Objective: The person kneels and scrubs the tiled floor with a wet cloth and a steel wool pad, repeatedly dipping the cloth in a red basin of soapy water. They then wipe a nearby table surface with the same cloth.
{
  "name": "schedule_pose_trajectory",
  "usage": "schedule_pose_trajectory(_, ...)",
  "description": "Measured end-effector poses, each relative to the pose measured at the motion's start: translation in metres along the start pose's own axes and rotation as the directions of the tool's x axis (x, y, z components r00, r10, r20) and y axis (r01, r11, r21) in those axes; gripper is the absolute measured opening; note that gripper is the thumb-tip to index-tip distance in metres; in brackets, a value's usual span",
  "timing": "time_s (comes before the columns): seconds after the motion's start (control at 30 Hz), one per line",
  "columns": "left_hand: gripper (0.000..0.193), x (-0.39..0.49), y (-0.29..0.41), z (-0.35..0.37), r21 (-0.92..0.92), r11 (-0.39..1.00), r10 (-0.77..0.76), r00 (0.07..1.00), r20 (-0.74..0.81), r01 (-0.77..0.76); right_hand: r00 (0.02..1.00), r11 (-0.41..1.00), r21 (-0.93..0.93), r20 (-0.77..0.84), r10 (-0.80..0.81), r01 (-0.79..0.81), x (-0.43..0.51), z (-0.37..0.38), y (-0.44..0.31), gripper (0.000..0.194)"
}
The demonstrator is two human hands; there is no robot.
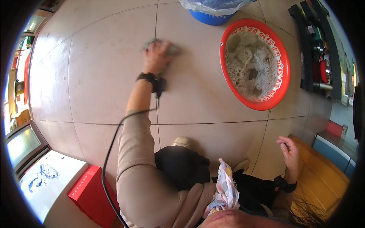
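My left hand [155,55] presses down on a damp-looking grey-green cloth [174,50] on the tiled floor [114,71]; hand and cloth are slightly blurred. A black band with a small device [160,85] and a cable [109,154] is on that wrist. To the right of the cloth stands a red plastic basin [285,79] with a white lace-like inner pattern, holding cloudy, foamy water [248,68]. My right hand [289,151] hangs in the air with loosely curled fingers and nothing in it, near a wooden panel [322,176].
A blue bin [211,17] lined with a clear plastic bag is beyond the basin. Along the right runs a black rack [306,57] with assorted items. At lower left are a red box [88,182] and a white box [54,176]. My shoe [181,141] is behind the cloth.
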State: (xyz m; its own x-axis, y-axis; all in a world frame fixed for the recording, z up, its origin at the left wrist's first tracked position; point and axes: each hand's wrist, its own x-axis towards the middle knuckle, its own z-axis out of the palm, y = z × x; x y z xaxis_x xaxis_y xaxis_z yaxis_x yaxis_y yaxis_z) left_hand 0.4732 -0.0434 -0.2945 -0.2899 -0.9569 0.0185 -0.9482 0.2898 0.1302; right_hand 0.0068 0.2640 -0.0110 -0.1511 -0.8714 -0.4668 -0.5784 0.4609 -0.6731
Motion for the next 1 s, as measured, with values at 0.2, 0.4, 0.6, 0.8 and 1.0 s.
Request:
schedule_pose_trajectory(0.2, 0.075, -0.099, -0.119, 0.004, -0.046, 0.918, -0.397, 0.915, -0.071, 0.395, 0.992, 0.995, -0.020, -0.083, 0.098, -0.100, -0.022, -0.009, 0.015, 0.023)
schedule_pose_trajectory(0.4, 0.076, -0.212, -0.013, -0.001, -0.079, 0.982, -0.175, 0.984, -0.041, 0.171, 0.987, 0.987, -0.033, -0.042, 0.156, -0.157, -0.041, -0.002, 0.031, 0.023)
schedule_pose_trajectory(0.6, 0.076, -0.209, 0.118, -0.007, -0.375, 0.780, 0.546, 0.837, 0.021, -0.500, 0.992, 0.991, -0.051, 0.015, 0.122, -0.121, -0.044, 0.008, 0.019, 0.024)
schedule_pose_trajectory(0.8, 0.073, -0.206, 0.026, -0.005, -0.262, 0.965, -0.012, 0.998, -0.057, -0.003, 0.995, 0.981, -0.173, 0.031, 0.094, -0.088, -0.035, 0.018, -0.001, 0.024)
schedule_pose_trajectory(1.0, 0.074, -0.358, -0.120, -0.004, -0.156, 0.567, -0.821, 0.539, -0.188, 0.809, 0.996, 0.962, -0.271, 0.074, 0.040, -0.018, -0.010, 0.020, -0.013, 0.026)
